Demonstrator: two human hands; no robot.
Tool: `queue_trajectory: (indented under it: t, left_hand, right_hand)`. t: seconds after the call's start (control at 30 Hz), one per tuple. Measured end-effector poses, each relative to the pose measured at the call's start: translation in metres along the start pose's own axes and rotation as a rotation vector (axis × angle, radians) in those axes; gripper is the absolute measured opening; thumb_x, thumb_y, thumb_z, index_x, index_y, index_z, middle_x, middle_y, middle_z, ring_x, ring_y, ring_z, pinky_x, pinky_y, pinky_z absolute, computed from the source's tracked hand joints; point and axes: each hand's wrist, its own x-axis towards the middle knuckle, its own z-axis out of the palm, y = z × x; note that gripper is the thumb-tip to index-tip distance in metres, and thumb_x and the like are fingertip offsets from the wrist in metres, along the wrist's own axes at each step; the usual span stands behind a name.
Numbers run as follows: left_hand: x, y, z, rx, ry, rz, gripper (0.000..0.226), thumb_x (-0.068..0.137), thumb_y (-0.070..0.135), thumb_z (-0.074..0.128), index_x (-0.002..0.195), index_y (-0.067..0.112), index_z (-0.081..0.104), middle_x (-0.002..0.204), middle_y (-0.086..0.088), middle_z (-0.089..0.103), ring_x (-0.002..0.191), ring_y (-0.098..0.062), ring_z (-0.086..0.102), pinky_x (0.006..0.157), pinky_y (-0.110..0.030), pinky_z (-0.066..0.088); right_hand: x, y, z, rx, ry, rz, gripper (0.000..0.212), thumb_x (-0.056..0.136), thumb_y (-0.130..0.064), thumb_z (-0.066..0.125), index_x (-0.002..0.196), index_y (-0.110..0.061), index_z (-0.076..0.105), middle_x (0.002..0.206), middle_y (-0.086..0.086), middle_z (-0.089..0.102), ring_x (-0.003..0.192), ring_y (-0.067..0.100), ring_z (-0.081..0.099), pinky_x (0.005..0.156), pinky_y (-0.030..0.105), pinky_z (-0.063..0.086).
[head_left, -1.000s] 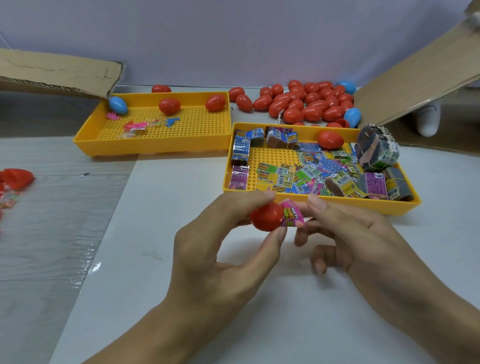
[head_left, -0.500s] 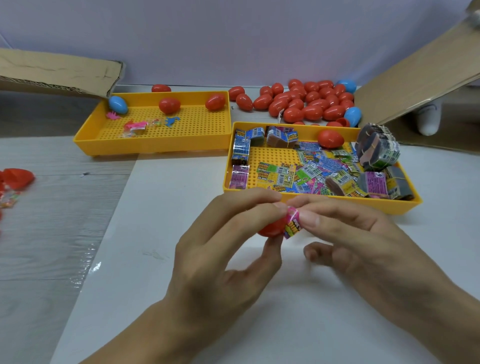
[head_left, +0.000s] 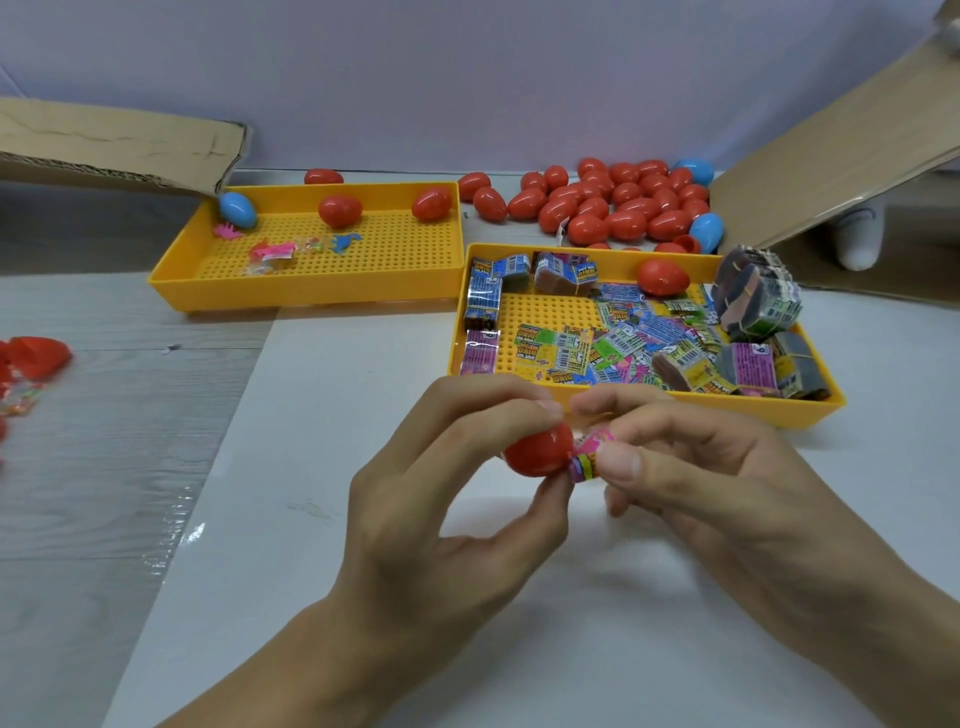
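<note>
Just in front of the leaflet tray (head_left: 779, 413), our left hand (head_left: 436, 525) pinches the red egg shell (head_left: 535, 452), thumb below and fingertips above. The folded leaflet (head_left: 589, 460) sits directly right of the shell, touching its edge, and its long axis seems to point into it. Our right hand (head_left: 717, 483) is the nearer one and pinches the leaflet between thumb and forefinger, other fingers loosely curled. We judge the coming push runs leftward, into the shell
</note>
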Motion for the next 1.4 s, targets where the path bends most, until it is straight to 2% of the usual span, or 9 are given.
queue_trajectory:
  t: [0.3, 0.4, 0.53, 0.7, 0.87, 1.0, 1.13, 1.27, 1.4]
  left_hand:
    - [0.000, -0.003, 0.000, -0.224, 0.060, -0.184, 0.026, 0.083, 0.018, 0.077, 0.102, 0.019, 0.059, 0.106, -0.005, 0.061, 0.102, -0.026, 0.064, 0.073, -0.037, 0.056]
    - [0.001, -0.003, 0.000, -0.273, 0.079, -0.216, 0.028, 0.083, 0.015, 0.076, 0.101, 0.022, 0.057, 0.106, -0.003, 0.060, 0.098, -0.022, 0.065, 0.074, -0.031, 0.056]
    - [0.002, -0.001, 0.001, -0.206, 0.048, -0.200, 0.027, 0.084, 0.015, 0.075, 0.108, 0.017, 0.063, 0.105, -0.006, 0.060, 0.095, -0.021, 0.065, 0.069, -0.030, 0.057]
    - [0.001, 0.003, 0.002, -0.144, 0.036, -0.161, 0.030, 0.083, 0.013, 0.074, 0.112, 0.018, 0.068, 0.109, -0.009, 0.057, 0.094, -0.019, 0.065, 0.074, -0.022, 0.056]
    - [0.002, 0.004, 0.002, -0.088, 0.025, -0.138, 0.044, 0.083, 0.006, 0.067, 0.126, 0.012, 0.057, 0.110, -0.010, 0.055, 0.097, -0.015, 0.064, 0.078, -0.020, 0.054]
    - [0.001, 0.004, 0.003, -0.063, 0.009, -0.120, 0.043, 0.082, 0.007, 0.069, 0.123, 0.012, 0.059, 0.110, -0.009, 0.057, 0.098, -0.016, 0.064, 0.077, -0.022, 0.055]
    - [0.001, 0.004, 0.002, -0.072, -0.009, -0.139, 0.042, 0.080, 0.008, 0.071, 0.120, 0.013, 0.058, 0.111, -0.007, 0.061, 0.101, -0.021, 0.064, 0.077, -0.024, 0.056]
    - [0.001, 0.002, 0.002, -0.028, -0.040, -0.122, 0.036, 0.080, 0.008, 0.073, 0.113, 0.013, 0.061, 0.109, -0.006, 0.061, 0.102, -0.022, 0.064, 0.075, -0.027, 0.057]
    - [0.001, 0.003, 0.002, 0.033, -0.038, -0.077, 0.042, 0.076, 0.001, 0.077, 0.113, 0.013, 0.061, 0.107, -0.010, 0.062, 0.099, -0.022, 0.064, 0.073, -0.029, 0.056]
  right_hand:
    - [0.003, 0.001, -0.004, 0.209, 0.026, -0.032, 0.043, 0.057, -0.047, 0.087, 0.078, -0.011, 0.079, 0.103, -0.002, 0.071, 0.093, 0.005, 0.063, 0.060, 0.027, 0.053]
    - [0.004, 0.004, -0.005, 0.235, 0.045, -0.020, 0.049, 0.060, -0.046, 0.085, 0.087, -0.006, 0.079, 0.115, 0.008, 0.070, 0.099, 0.008, 0.061, 0.060, 0.029, 0.052]
    - [0.005, 0.006, -0.004, 0.179, 0.064, -0.019, 0.042, 0.065, -0.044, 0.081, 0.085, -0.006, 0.079, 0.109, 0.004, 0.069, 0.094, 0.006, 0.061, 0.061, 0.028, 0.051]
    - [0.005, 0.010, -0.005, -0.024, 0.120, -0.070, 0.051, 0.060, -0.055, 0.082, 0.085, -0.011, 0.080, 0.103, -0.007, 0.069, 0.091, 0.003, 0.062, 0.065, 0.029, 0.050]
    - [0.006, 0.011, -0.005, -0.080, 0.142, -0.103, 0.055, 0.056, -0.068, 0.078, 0.081, -0.020, 0.081, 0.100, -0.011, 0.069, 0.086, 0.002, 0.061, 0.064, 0.028, 0.049]
    - [0.006, 0.011, -0.005, -0.051, 0.125, -0.064, 0.060, 0.055, -0.066, 0.081, 0.082, -0.012, 0.080, 0.099, -0.010, 0.069, 0.085, 0.004, 0.061, 0.067, 0.032, 0.047]
    - [0.004, 0.009, -0.003, 0.006, 0.120, -0.020, 0.061, 0.051, -0.060, 0.085, 0.081, -0.007, 0.079, 0.098, -0.011, 0.070, 0.080, 0.003, 0.061, 0.062, 0.027, 0.051]
    - [0.003, 0.009, -0.002, -0.001, 0.134, 0.009, 0.069, 0.057, -0.053, 0.084, 0.077, 0.011, 0.070, 0.098, -0.010, 0.070, 0.087, 0.001, 0.063, 0.070, 0.033, 0.046]
    - [0.004, 0.008, -0.002, -0.070, 0.204, 0.011, 0.034, 0.059, -0.038, 0.088, 0.073, -0.009, 0.079, 0.093, -0.012, 0.069, 0.080, 0.007, 0.058, 0.067, 0.032, 0.042]
